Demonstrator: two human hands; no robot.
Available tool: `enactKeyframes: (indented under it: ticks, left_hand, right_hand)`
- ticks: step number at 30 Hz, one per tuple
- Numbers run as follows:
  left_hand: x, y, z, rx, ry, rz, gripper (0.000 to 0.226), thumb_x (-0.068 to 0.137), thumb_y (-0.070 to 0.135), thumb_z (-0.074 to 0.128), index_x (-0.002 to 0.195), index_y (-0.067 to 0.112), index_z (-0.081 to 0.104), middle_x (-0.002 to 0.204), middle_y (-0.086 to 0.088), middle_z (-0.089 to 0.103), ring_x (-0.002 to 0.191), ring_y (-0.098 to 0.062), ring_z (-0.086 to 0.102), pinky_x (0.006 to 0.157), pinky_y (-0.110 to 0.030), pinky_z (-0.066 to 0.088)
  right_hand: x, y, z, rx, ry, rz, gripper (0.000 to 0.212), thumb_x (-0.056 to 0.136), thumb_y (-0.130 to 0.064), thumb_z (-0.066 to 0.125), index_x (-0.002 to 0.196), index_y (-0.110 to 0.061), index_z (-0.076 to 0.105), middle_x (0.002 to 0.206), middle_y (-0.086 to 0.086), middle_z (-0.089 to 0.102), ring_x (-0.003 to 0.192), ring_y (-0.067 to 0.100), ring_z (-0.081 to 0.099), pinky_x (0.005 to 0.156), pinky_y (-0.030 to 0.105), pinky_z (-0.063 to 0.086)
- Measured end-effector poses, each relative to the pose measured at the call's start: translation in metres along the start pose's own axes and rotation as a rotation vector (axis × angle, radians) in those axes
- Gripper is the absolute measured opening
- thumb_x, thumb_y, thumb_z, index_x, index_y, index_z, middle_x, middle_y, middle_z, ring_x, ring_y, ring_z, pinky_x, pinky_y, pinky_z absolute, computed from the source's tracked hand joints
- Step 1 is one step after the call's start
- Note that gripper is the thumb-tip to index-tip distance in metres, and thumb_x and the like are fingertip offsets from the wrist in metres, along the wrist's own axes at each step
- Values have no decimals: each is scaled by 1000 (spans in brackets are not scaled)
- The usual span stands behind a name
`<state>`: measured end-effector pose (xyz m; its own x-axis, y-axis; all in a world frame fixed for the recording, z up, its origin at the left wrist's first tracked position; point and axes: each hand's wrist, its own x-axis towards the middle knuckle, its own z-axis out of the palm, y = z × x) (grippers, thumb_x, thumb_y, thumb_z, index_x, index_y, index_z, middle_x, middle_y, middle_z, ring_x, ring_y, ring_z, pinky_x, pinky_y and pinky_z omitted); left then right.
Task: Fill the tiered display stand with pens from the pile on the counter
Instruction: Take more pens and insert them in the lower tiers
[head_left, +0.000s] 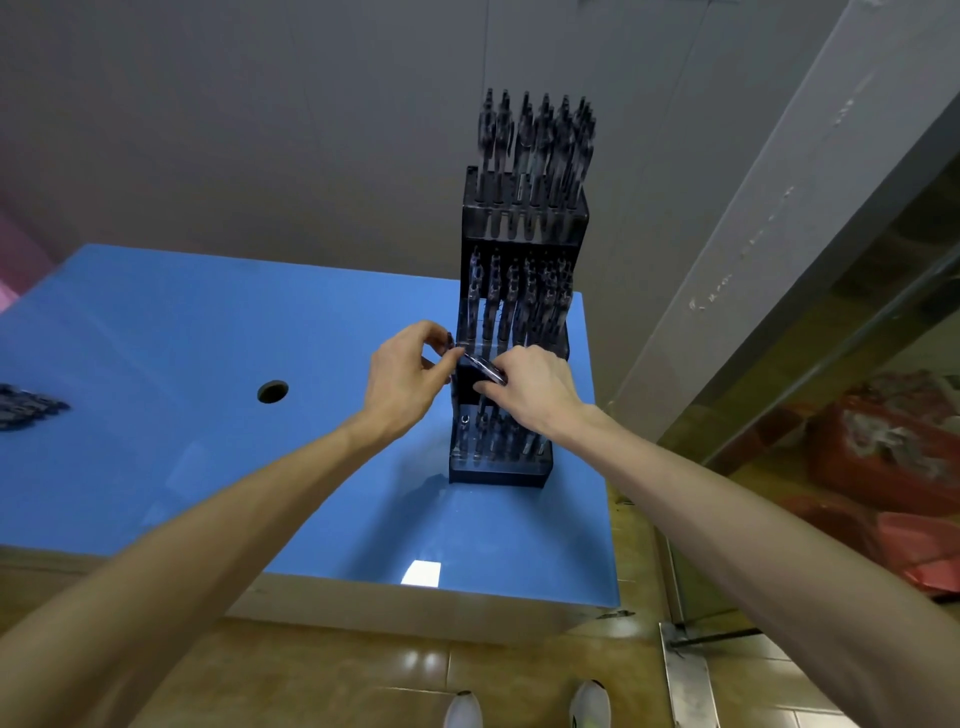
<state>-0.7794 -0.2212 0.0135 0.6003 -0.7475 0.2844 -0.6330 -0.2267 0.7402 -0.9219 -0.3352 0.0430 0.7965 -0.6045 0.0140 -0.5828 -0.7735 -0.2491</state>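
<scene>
both hands at the dark tiered acrylic stand (519, 218): left hand (402, 376) and right hand (530, 387) pinch one dark pen (480, 366). no readable writing.

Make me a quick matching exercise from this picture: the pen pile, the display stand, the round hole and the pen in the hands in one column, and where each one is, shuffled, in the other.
Things:
1. pen pile
2. display stand
3. round hole
4. held pen

Places:
A. in the blue counter, left of the hands
B. between the left hand and right hand
C. far left edge of the counter
D. right side of the counter, by the wall

Pairs: 1-C, 2-D, 3-A, 4-B
</scene>
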Motion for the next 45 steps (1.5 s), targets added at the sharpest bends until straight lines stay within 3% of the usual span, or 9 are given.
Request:
enactKeyframes:
  ticks: [6,11,14,19,26,31,39,45]
  left_hand:
    - [-2,0,2,24,13,-4,17,96,42,67,102,27,61,99,16,68,70,-4,70,73,-42,59]
    - [-5,-1,4,-21,16,-21,22,91,42,74,98,24,63,93,16,69,74,-5,70,74,-42,59]
    - [-6,-3,5,-9,30,-31,23,87,40,79,95,22,66,89,15,71,78,-5,70,76,-39,59]
    - [-10,-3,5,57,23,-8,24,84,38,83,93,20,69,84,14,73,78,-4,69,77,-35,59]
    - [-8,-1,7,194,-46,35,18,85,38,81,91,23,74,84,14,75,75,-4,68,74,-35,58]
    - [-8,-3,11,279,-93,-60,18,85,42,79,91,25,76,86,14,76,81,-10,69,73,-34,56]
    - [-5,-2,11,242,-135,-198,30,82,54,79,92,27,72,84,13,71,80,-11,65,60,-27,44]
    - [-12,-6,12,152,-174,-218,32,86,63,68,84,30,69,75,15,72,75,-6,69,70,-35,57]
  right_hand:
    - [-9,9,-4,205,182,24,48,101,-53,51,62,-25,43,53,-5,50,52,18,51,50,33,37]
    - [-13,19,-9,285,231,69,63,105,-51,34,75,-5,63,67,9,66,61,27,61,60,42,51]
    - [-11,23,-9,324,241,71,56,105,-49,40,73,-6,57,63,4,62,58,24,57,56,39,48]
    - [-9,24,-8,332,188,53,22,99,-43,54,93,-22,59,72,-9,62,69,16,61,63,34,49]
    - [-8,20,-6,216,124,0,25,95,-46,64,93,-20,63,79,-6,65,76,19,63,67,37,53]
    - [-8,14,-10,113,29,-23,27,94,-44,64,89,-18,68,72,-4,66,73,19,63,67,37,55]
    - [-4,4,-5,125,-86,43,37,93,-43,67,66,-27,48,64,-7,57,67,18,57,52,30,35]
    - [-3,1,-3,62,-104,8,19,90,-38,71,88,-19,73,75,-2,69,76,19,66,61,30,43]
